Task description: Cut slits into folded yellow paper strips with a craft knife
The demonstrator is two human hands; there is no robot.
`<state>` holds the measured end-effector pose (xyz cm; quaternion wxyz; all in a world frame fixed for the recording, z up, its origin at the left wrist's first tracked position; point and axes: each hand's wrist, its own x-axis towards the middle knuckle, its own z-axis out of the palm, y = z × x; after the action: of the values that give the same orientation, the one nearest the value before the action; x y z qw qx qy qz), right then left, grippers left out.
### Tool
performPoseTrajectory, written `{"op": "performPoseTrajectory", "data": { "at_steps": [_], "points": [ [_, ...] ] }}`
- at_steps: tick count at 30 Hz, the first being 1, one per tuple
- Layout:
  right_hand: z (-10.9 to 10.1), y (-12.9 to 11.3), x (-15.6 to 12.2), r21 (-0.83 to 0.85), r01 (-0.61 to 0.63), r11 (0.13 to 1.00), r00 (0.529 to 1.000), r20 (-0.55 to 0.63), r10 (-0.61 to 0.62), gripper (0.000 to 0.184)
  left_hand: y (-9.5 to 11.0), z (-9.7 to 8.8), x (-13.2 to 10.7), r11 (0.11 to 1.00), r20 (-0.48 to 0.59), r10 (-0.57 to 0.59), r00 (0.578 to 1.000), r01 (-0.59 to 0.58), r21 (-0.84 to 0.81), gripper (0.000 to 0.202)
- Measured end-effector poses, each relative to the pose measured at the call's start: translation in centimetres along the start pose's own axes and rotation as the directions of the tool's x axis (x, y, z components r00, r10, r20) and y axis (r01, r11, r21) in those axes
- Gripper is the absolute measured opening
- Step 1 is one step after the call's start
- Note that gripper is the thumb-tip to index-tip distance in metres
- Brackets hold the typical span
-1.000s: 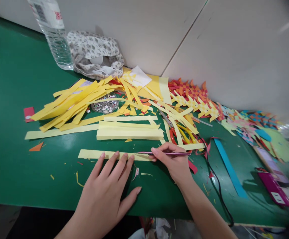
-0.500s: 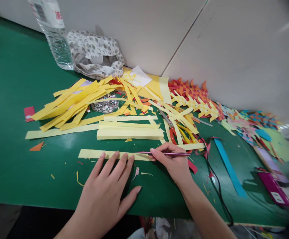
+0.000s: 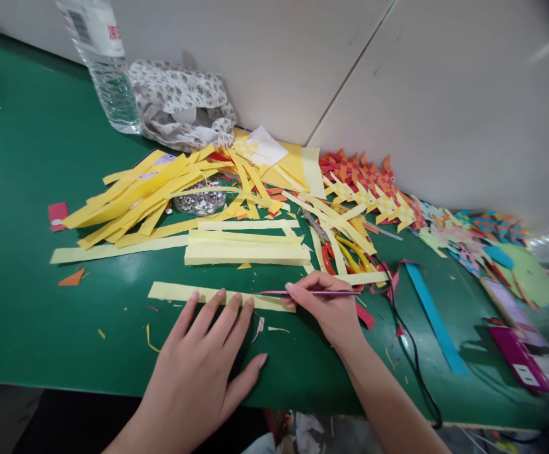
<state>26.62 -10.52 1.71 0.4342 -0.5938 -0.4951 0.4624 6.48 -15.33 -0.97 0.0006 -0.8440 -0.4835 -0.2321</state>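
Near table (image 3: 28,315) front edge: pale yellow strip (image 3: 175,292); left hand (image 3: 203,359) grip spread, fingertips pressing it; right hand (image 3: 331,309) grip pinching thin pink tool (image 3: 322,292), tip on strip. Risk: strip slides or tears if pressure slackens. Stacked strips (image 3: 246,252) just behind; black cable (image 3: 411,353) beside right wrist could snag.

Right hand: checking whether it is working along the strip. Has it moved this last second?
No. The right hand and thin tool sit where they were against the pale yellow stack.
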Motion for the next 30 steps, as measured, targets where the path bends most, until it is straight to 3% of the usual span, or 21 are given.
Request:
{"op": "performPoseTrajectory", "data": {
  "at_steps": [18,30],
  "points": [
    [-0.34,0.59,0.3,-0.047,0.05,0.998,0.998,0.05,-0.047,0.018,0.05,0.04,0.01,1.0,-0.018,0.007,1.0,-0.007,0.018,0.047],
    [-0.3,0.62,0.28,0.07,0.018,0.997,0.999,0.03,-0.02,0.022,0.03,0.0,0.0,1.0,-0.046,0.013,0.999,-0.012,0.017,0.046]
  ]
}}
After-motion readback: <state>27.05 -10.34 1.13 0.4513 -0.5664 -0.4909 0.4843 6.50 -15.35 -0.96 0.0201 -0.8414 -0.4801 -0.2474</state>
